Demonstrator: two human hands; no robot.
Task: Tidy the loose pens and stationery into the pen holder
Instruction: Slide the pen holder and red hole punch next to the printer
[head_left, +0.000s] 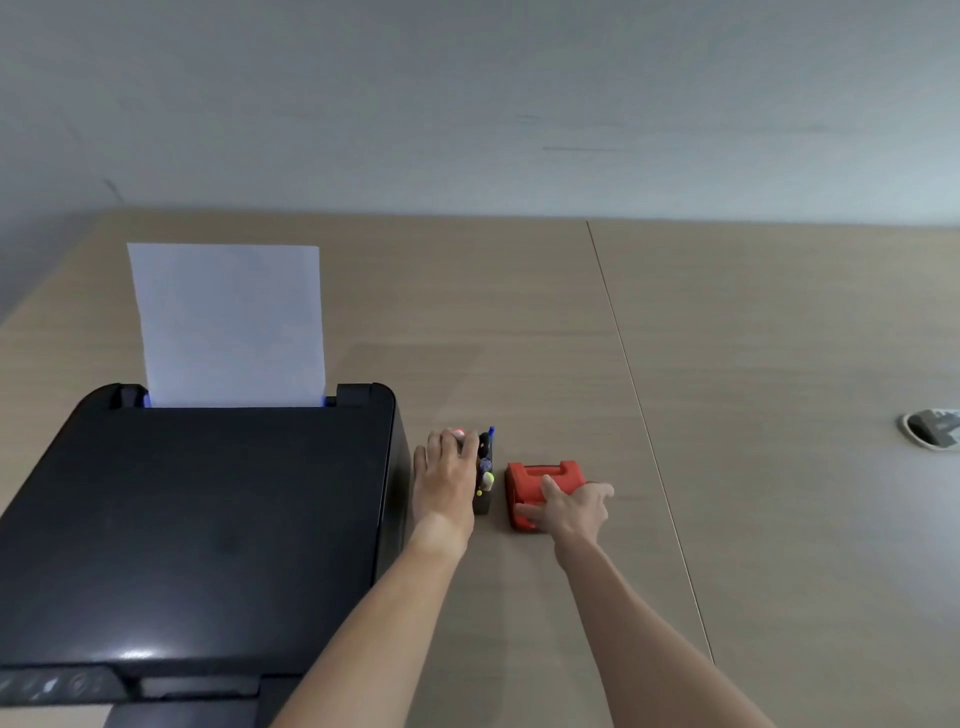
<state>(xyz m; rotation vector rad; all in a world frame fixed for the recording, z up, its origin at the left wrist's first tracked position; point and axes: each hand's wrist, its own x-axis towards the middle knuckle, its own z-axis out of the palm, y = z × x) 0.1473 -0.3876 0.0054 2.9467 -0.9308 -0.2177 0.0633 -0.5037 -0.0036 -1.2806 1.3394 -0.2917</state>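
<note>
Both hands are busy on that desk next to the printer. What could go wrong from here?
1. The left hand rests on the small black pen holder, which is already crowded with pens. Pushing in the red-tipped item under its fingers might tip the holder or knock pens out.
2. The right hand covers the red stationery block, which looks far too bulky for the holder.
3. The holder stands close beside the printer, so the left hand has little room on that side.

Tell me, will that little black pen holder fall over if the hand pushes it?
Perhaps. The pen holder looks narrow and tall, with pens sticking out the top, so it may tip. The left hand beside it could steady it.
</note>
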